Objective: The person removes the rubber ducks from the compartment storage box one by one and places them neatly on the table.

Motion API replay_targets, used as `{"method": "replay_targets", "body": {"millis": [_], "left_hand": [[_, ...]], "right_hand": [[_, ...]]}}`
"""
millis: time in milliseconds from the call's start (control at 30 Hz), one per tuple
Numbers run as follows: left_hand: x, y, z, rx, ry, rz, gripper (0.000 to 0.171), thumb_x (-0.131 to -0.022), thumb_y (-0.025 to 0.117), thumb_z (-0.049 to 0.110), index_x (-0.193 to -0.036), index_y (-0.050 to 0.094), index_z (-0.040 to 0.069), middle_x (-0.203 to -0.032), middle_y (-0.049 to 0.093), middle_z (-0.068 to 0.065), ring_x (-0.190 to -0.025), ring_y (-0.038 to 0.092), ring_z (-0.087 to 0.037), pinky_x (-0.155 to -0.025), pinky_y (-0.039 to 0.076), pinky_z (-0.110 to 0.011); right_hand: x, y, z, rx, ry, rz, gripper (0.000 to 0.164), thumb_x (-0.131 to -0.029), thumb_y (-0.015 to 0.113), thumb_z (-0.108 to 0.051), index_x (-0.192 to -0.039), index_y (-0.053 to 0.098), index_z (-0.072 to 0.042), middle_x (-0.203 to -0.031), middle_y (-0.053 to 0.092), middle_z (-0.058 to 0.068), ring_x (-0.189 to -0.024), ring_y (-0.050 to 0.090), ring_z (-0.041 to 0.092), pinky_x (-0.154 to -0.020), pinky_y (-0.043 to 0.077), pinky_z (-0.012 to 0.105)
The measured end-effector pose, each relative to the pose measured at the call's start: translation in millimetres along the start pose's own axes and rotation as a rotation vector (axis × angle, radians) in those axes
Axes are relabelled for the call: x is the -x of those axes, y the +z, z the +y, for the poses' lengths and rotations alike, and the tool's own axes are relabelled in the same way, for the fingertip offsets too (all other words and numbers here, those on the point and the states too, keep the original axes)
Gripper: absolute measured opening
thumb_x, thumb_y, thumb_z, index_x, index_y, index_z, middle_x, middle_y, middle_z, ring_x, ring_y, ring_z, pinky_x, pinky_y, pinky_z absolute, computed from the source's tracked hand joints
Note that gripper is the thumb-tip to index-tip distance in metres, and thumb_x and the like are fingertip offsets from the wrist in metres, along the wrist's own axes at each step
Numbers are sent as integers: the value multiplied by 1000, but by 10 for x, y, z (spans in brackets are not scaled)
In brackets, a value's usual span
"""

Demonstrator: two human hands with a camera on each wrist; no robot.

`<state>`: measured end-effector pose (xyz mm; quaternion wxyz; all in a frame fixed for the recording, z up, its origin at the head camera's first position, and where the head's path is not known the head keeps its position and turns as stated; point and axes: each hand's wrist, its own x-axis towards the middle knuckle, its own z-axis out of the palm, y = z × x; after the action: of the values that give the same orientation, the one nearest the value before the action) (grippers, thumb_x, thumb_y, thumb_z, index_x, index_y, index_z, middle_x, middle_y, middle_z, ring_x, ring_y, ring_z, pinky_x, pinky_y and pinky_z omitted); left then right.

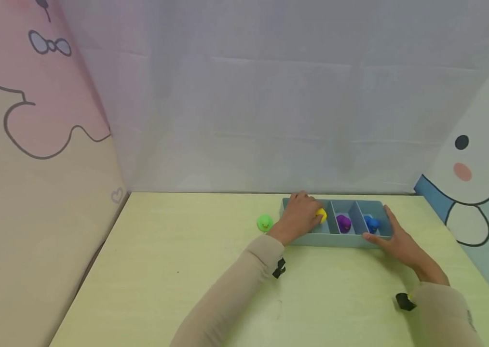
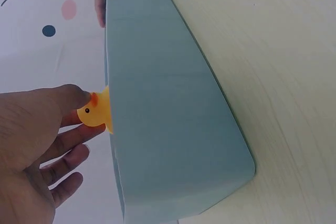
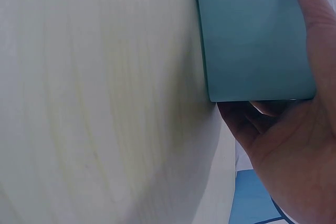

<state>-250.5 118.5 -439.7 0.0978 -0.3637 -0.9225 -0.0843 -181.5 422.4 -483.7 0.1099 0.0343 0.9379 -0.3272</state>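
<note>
My left hand (image 1: 298, 217) pinches a yellow rubber duck (image 2: 97, 110) between thumb and fingers, its head showing above the wall of a blue-grey divided box (image 1: 335, 240). In the head view only a bit of the yellow duck shows past my thumb. A purple duck (image 1: 343, 223) lies in the compartment to its right, and a blue duck (image 1: 372, 223) in the rightmost one. My right hand (image 1: 405, 246) grips the box's right end, thumb on the front wall and fingers round the end. The box's left part is hidden behind my left hand.
A green duck (image 1: 264, 222) sits on the pale wooden table (image 1: 175, 250), just left of the box. A white sheet (image 1: 244, 120) hangs behind the table's back edge. Printed cartoon panels stand at both sides.
</note>
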Motion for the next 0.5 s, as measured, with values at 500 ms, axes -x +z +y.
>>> {"method": "replay_targets", "body": {"millis": [500], "left_hand": [[189, -118, -140, 53, -11, 87, 29, -103, 60, 39, -126, 71, 26, -115, 74, 10, -104, 57, -14, -91, 43, -30]], "right_hand": [[31, 4, -27, 4, -7, 5, 117, -96, 63, -56, -159, -28, -19, -163, -6, 41, -141, 16, 72, -106, 23, 82]]}}
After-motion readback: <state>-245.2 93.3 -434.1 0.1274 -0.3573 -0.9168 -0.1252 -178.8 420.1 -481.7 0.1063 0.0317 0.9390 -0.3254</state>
